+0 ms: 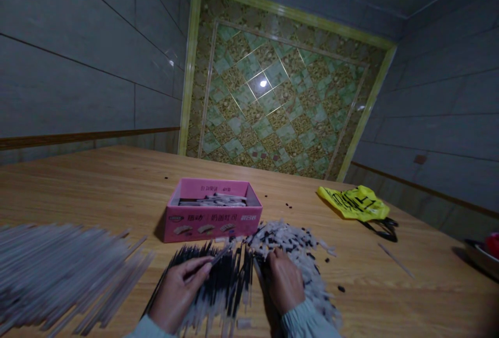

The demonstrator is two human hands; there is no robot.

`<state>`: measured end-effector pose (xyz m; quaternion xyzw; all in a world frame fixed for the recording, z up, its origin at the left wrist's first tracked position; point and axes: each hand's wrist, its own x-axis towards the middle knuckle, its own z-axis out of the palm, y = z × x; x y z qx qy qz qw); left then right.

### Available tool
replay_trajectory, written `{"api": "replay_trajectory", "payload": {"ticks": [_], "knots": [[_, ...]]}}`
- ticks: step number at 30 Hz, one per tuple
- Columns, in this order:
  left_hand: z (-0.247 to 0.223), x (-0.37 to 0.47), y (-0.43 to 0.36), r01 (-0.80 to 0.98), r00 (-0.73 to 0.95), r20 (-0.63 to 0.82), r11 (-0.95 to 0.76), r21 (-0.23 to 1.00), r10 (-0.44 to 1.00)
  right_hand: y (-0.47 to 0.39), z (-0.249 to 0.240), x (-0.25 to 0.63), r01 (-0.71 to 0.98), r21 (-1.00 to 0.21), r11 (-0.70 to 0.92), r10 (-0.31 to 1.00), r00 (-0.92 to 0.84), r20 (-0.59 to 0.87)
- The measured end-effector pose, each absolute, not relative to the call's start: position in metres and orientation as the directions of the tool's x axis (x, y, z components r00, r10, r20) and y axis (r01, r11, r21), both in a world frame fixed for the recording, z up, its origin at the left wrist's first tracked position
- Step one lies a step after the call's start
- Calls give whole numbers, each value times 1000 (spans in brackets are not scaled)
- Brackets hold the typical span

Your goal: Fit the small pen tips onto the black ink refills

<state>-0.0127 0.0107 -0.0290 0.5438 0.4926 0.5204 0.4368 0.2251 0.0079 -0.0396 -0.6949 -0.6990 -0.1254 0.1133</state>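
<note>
My left hand (181,290) pinches a thin greyish stick (221,255) between thumb and fingers, its tip pointing up and right. Under and beside that hand lies a bundle of slim sticks (224,283), dark at the far end and pale nearer me. My right hand (284,281) is closed at the left edge of a heap of small white and black pieces (286,236); its fingertips are hidden, so what they hold cannot be made out. Just beyond both hands stands a pink open box (212,223) with pale, dark-tipped sticks (218,200) inside.
A wide spread of pale translucent sticks (66,270) covers the table's left side. At the right lie a yellow bag with black lettering (353,203), black straps (380,230) and a single stick (395,260). A bowl (481,255) shows at the right edge.
</note>
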Motion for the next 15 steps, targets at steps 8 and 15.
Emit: {"api": "replay_trajectory", "payload": {"ticks": [8, 15], "knots": [[-33, -14, 13, 113, 3, 145, -145, 983, 989, 4, -30, 220, 951, -303, 62, 902, 77, 426], [-32, -11, 10, 222, 144, 193, -221, 950, 971, 3, -32, 180, -111, -943, 314, 916, 298, 269]]}}
